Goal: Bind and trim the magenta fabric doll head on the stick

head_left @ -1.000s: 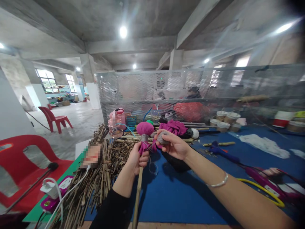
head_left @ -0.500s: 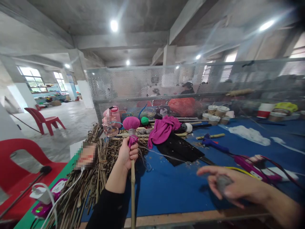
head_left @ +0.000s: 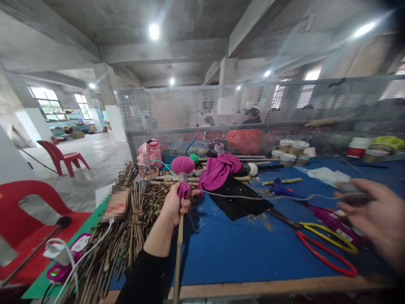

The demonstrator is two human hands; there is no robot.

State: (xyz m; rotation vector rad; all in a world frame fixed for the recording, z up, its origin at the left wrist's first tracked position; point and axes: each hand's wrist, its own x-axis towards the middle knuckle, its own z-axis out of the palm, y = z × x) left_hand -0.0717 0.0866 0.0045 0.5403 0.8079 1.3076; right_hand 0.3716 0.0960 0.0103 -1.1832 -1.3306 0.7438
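Observation:
My left hand point(head_left: 172, 207) is closed round a thin bamboo stick point(head_left: 178, 255), held upright, just below its cloth-covered head point(head_left: 182, 166). That round head is wrapped in magenta cloth, with grey yarn wound round its neck. A strand of the grey yarn point(head_left: 262, 197) stretches across to the far right. There my right hand point(head_left: 375, 215), blurred, grips a grey bundle of yarn point(head_left: 352, 192). Loose magenta cloth point(head_left: 218, 172) lies beyond the stick, partly over black cloth point(head_left: 237, 198). Below my right hand rest scissors point(head_left: 329, 249) with one red and one yellow handle.
A pile of dry stalks point(head_left: 126, 228) covers the left side of the blue table point(head_left: 228, 257). A purple glue gun point(head_left: 284, 189), paper cups point(head_left: 287, 158) and a pink bottle point(head_left: 147, 158) stand or lie farther back. Red chairs point(head_left: 34, 198) are at left, with mesh point(head_left: 177, 109) behind.
My right hand has swung up and to the right with the grey yarn, drawing the strand nearly straight. The scissors have come into plain view. My left hand keeps hold of the stick.

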